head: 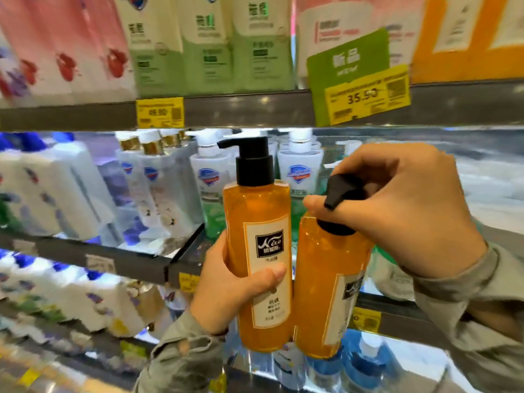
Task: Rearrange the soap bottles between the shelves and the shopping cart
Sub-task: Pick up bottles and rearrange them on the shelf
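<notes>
I hold two amber soap bottles with black pump tops side by side in front of the shelves. My left hand [229, 290] grips the left bottle [255, 211] round its lower body, thumb across the white label; it stands upright. My right hand [397, 205] grips the right bottle [326, 279] from above by its black pump head, fingers curled round the neck. The right bottle tilts slightly and touches the left one. No shopping cart is in view.
The middle shelf [467, 177] has a bare metal stretch at the right behind my right hand. White pump bottles [299, 165] stand behind the amber ones. Green refill packs [209, 52] fill the upper shelf. A yellow price tag [367, 97] juts out from its edge.
</notes>
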Action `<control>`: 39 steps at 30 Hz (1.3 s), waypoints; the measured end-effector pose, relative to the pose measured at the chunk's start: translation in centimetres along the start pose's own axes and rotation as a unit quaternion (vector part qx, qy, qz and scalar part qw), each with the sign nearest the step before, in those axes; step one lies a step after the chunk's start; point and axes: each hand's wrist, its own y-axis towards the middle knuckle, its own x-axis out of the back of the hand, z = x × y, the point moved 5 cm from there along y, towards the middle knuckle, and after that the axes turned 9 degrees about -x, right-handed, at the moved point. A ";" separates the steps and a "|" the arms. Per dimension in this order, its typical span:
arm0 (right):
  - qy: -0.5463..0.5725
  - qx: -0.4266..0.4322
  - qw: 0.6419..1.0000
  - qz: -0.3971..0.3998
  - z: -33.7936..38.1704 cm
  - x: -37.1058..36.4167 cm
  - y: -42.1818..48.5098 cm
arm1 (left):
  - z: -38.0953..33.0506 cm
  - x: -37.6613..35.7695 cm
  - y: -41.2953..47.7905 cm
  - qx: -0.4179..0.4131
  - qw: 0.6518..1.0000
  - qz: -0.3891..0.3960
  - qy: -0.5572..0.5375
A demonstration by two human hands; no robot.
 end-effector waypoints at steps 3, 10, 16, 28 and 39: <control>-0.027 -0.033 0.998 -0.045 -0.4 1.6 -0.8 | 0.5 -1.7 0.8 0.006 0.998 0.050 -0.030; -0.125 -0.106 0.979 -0.120 -2.0 6.4 -3.9 | 1.5 -7.9 1.4 0.022 0.984 0.150 -0.093; -0.177 -0.134 0.964 -0.148 -2.8 11.4 -6.4 | 1.0 -13.1 0.2 0.029 0.973 0.189 -0.127; -0.164 -0.113 0.973 -0.114 -5.4 23.9 -9.5 | -3.2 -25.1 -4.1 0.016 0.981 0.156 -0.111; -0.144 -0.097 0.982 -0.069 -7.2 30.3 -8.7 | -6.5 -30.0 -5.7 0.006 0.990 0.118 -0.082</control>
